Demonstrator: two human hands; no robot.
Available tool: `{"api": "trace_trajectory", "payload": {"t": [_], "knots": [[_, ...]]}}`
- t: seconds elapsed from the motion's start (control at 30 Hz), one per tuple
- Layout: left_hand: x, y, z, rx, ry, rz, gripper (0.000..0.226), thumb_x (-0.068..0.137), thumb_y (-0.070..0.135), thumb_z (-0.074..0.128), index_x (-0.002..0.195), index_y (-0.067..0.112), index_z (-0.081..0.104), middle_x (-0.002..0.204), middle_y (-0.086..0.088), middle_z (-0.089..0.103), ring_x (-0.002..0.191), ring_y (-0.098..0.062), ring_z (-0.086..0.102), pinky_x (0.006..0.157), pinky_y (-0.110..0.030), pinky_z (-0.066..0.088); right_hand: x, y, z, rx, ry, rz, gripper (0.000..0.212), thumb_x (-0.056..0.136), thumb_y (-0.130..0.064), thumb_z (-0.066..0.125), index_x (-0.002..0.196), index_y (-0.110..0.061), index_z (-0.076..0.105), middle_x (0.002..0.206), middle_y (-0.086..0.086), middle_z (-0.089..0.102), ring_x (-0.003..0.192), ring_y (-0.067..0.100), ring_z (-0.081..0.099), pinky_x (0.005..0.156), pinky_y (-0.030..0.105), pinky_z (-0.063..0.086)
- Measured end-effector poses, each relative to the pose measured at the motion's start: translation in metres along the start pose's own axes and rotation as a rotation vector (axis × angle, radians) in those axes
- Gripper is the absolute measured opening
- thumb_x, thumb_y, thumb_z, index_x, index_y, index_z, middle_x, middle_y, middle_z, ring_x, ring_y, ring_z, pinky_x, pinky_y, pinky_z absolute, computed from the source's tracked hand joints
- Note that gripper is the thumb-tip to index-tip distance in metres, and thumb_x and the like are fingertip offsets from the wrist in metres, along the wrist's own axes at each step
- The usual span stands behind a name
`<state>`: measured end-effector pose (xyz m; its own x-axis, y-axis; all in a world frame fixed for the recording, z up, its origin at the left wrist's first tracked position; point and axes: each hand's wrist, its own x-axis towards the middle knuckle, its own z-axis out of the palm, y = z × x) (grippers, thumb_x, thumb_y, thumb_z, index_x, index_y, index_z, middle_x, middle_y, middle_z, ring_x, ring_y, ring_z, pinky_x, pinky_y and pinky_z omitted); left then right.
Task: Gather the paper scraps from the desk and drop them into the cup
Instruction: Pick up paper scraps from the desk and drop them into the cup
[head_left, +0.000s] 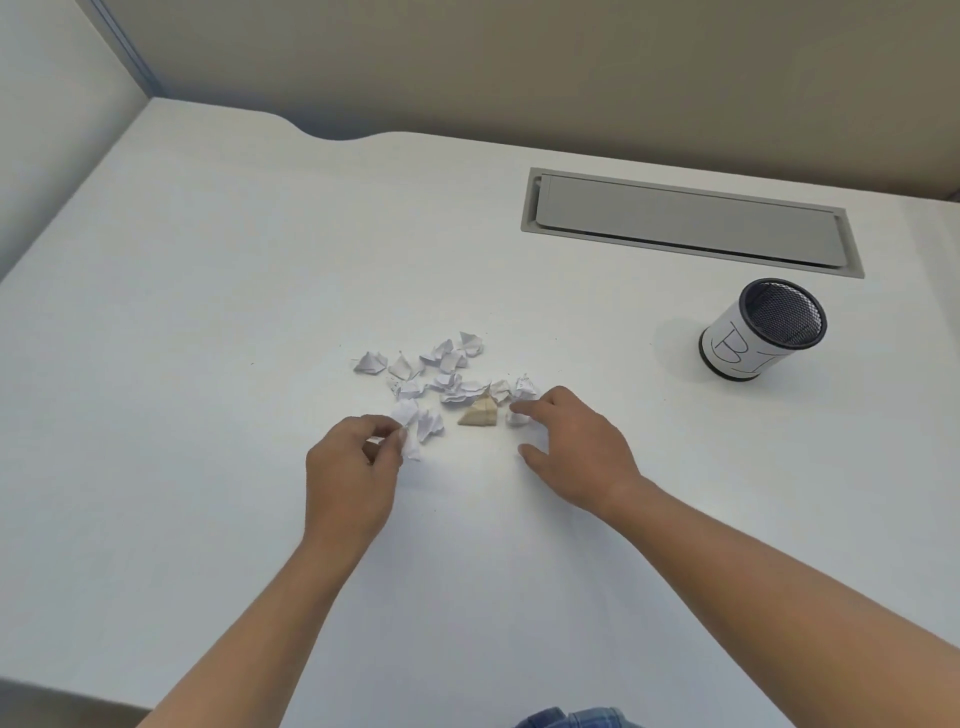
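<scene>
Several crumpled white paper scraps (447, 374) lie in a loose cluster in the middle of the white desk (208, 312), with one tan folded scrap (480, 414) among them. My left hand (353, 467) pinches a white scrap (411, 447) at the cluster's near left edge. My right hand (566, 447) rests at the cluster's right edge, its fingertips touching a small white scrap (517, 417), thumb spread apart. The cup (763, 330), a black mesh holder with a white paper label, stands upright far to the right.
A grey rectangular cable hatch (685, 221) is set flush into the desk behind the cup. Beige partition walls close the desk at the back and left. The near desk edge runs along the bottom, with blue denim showing below it.
</scene>
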<state>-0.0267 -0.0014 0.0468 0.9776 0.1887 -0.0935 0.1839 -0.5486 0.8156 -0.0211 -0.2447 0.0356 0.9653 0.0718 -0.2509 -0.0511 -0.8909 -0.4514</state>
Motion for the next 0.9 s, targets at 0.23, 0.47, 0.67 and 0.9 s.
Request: {"api": "trace_trajectory", "payload": {"t": [0.23,0.47,0.67,0.9], "knots": [[0.008,0.021,-0.009,-0.255,-0.041,-0.087,0.008,0.09,0.016,0.071,0.09,0.023,0.074,0.071,0.007,0.074,0.066,-0.011,0.072,0.071,-0.025,0.056,0.006,-0.001,0.005,-0.106,-0.017,0.026,0.042,0.089,-0.04,0.058,0.13,-0.033,0.056,0.119,-0.006,0.051,0.102,0.02,0.059,0.077,0.035,0.052],[0.004,0.036,0.0,-0.298,-0.095,-0.167,0.031,0.064,0.035,0.091,0.089,0.026,0.075,0.076,0.01,0.076,0.077,-0.001,0.072,0.069,-0.016,0.05,0.001,0.001,0.003,-0.136,0.034,0.037,0.025,0.087,-0.048,0.059,0.103,-0.03,0.067,0.108,-0.009,0.052,0.092,0.018,0.057,0.067,0.03,0.045],[0.007,0.037,0.019,-0.082,-0.181,-0.085,0.028,0.071,0.023,0.087,0.088,0.035,0.067,0.086,0.016,0.072,0.072,0.007,0.065,0.063,-0.007,0.046,-0.007,0.008,0.002,-0.177,0.024,0.013,0.015,0.089,-0.038,0.058,0.095,-0.028,0.068,0.106,-0.008,0.058,0.095,0.019,0.057,0.066,0.03,0.045],[0.027,0.038,0.046,0.203,-0.132,0.072,0.028,0.082,0.028,0.075,0.11,0.026,0.069,0.098,0.015,0.061,0.085,-0.011,0.064,0.079,-0.03,0.051,-0.02,0.021,0.001,-0.059,0.024,0.103,0.006,0.087,-0.028,0.057,0.092,-0.027,0.056,0.085,-0.014,0.06,0.081,0.018,0.06,0.063,0.031,0.046]]}}
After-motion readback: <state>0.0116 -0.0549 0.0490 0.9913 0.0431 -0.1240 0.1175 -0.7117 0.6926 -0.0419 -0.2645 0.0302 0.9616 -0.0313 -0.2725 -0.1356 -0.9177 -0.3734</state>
